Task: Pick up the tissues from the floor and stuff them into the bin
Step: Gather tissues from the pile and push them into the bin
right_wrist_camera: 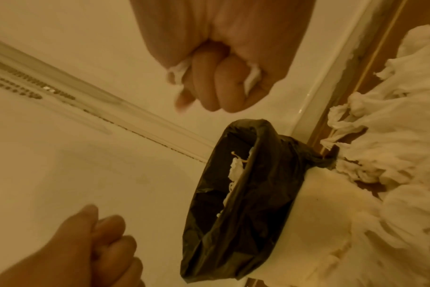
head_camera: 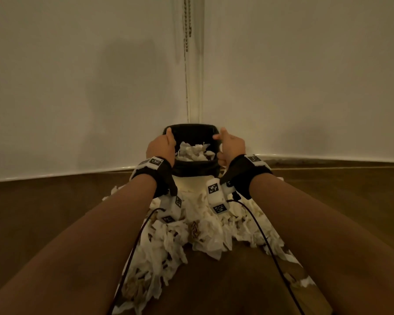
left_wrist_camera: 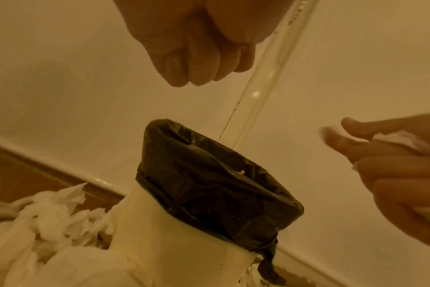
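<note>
At nine o'clock from the bin, my left hand [head_camera: 160, 145] hovers beside the rim with its fingers curled into a fist, and the left wrist view shows nothing between them. At the centre stands the cream-bodied waste bin [head_camera: 192, 186] with its crinkled black plastic liner [head_camera: 191, 130] folded over the rim, pushed into the corner where the two pale walls [head_camera: 77, 87] meet. Inside it, a mound of crumpled white tissues [head_camera: 195, 152] sits a little below the rim. At three o'clock from the bin, my right hand [head_camera: 231, 146] hangs just beside the rim, fingers [right_wrist_camera: 209, 83] clenched round a wad of white tissue [right_wrist_camera: 178, 69] that pokes out on both sides of the fist. At six o'clock from the bin, a wide heap of loose crumpled white tissues [head_camera: 205, 235] lies on the brown wooden floor [head_camera: 43, 201], pressing right up against the bin's base and trailing toward me between my forearms. Both wrists carry black straps with white marker-tagged camera blocks [head_camera: 215, 196], and thin dark cables [head_camera: 262, 237] run back from them over the heap.
</note>
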{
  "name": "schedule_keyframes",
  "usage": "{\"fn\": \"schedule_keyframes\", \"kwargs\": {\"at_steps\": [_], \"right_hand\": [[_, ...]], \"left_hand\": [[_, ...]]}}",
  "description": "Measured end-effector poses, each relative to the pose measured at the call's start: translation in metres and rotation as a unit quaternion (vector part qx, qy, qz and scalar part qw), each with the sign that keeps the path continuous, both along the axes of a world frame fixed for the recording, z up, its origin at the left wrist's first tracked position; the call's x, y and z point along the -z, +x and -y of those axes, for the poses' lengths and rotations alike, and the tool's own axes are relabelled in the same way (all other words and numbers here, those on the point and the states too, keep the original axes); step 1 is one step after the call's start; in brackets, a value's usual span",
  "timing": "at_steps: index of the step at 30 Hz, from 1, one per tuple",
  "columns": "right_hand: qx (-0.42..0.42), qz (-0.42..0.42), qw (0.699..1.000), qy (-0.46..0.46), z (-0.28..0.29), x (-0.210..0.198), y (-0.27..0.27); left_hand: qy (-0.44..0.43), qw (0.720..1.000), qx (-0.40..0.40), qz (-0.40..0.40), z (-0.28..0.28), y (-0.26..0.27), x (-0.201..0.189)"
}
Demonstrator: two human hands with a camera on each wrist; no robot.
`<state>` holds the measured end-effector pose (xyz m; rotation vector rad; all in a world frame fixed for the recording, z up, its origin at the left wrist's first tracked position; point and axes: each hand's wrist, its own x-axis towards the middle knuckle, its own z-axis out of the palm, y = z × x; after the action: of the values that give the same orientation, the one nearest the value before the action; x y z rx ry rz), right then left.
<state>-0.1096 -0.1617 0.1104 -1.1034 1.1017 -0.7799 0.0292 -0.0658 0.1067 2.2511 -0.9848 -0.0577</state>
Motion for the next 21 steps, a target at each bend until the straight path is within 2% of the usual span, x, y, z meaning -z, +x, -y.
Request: {"fn": "schedule_keyframes", "kwargs": {"at_steps": [3,7,11,13,15,17,21], "right_hand": [[-0.015,0.034,0.999,0.021,0.003,0.009,0.002],[-0.044,0.046,0.997,0.053,0.009,0.013,0.01],[-0.117,-0.003,0.992,0.042,0.012,0.014,0.013],[-0.065,-0.025,0.997,0.015,0.015,0.015,0.015],[-0.015,0.015,0.998,0.051,0.018,0.012,0.018],[-0.008,0.056,0.996,0.068,0.023,0.01,0.023],[0.056,0.01,0.997,-0.052,0.026,0.01,0.036]], "left_hand": [[-0.003,1.0,0.008,-0.03,-0.001,0.005,0.012],[-0.027,0.99,0.02,-0.134,0.004,0.005,0.024],[-0.025,0.986,0.031,-0.159,0.012,0.004,0.032],[0.002,0.988,0.048,-0.146,0.015,0.004,0.033],[0.016,0.99,0.059,-0.126,0.018,0.005,0.034],[0.013,0.991,0.055,-0.118,0.021,0.007,0.036],[-0.044,0.992,0.033,-0.111,0.019,0.01,0.04]]}}
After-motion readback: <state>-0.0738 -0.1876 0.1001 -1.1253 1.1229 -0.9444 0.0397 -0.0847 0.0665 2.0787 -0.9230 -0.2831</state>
